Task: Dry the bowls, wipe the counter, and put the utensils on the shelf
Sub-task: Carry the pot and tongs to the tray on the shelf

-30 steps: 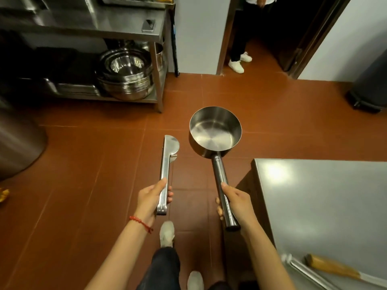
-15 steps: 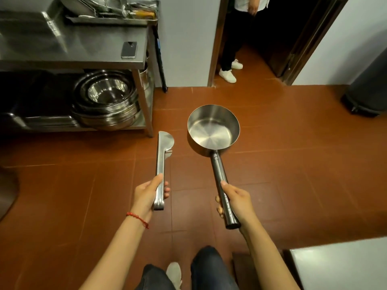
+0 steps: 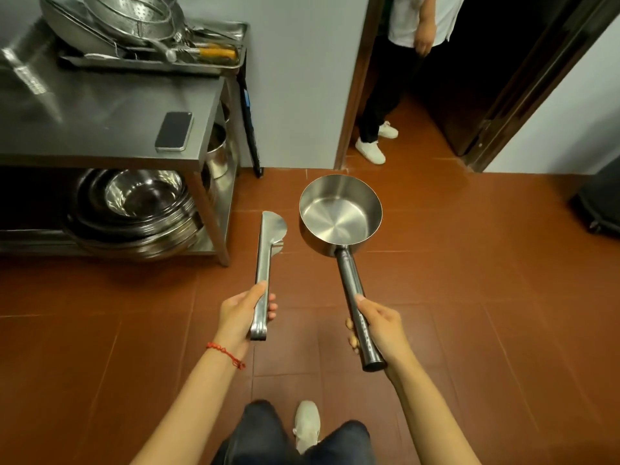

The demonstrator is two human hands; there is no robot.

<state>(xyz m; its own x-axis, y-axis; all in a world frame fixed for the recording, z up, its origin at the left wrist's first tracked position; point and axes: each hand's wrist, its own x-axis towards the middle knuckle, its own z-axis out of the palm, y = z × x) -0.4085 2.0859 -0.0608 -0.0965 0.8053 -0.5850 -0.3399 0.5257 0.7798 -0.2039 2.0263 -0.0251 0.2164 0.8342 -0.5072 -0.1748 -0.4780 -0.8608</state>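
— Hands are both busy, yes? What do they carry?

— Left hand (image 3: 246,312) is closed around the lower end of flat steel tongs (image 3: 265,263), tips pointing forward. Right hand (image 3: 379,325) is closed on the long handle of a steel saucepan (image 3: 339,214), held level with the mouth up. I think it is held so to keep it steady while walking.

— Why one in each hand?

— Probably to bring both utensils in one trip. They are held apart, not touching, over the red floor tiles.

— And where should they go?

— Steel desk (image 3: 110,129) stands ahead on the left, with a phone (image 3: 174,130) on top and a tray (image 3: 151,60) of utensils at the back. Under it, the shelf (image 3: 204,245) has stacked bowls (image 3: 134,213). I judge the utensils will go there, not yet placed.

— Anything in the way?

— Another person's legs (image 3: 379,105) stand in the doorway, well apart.
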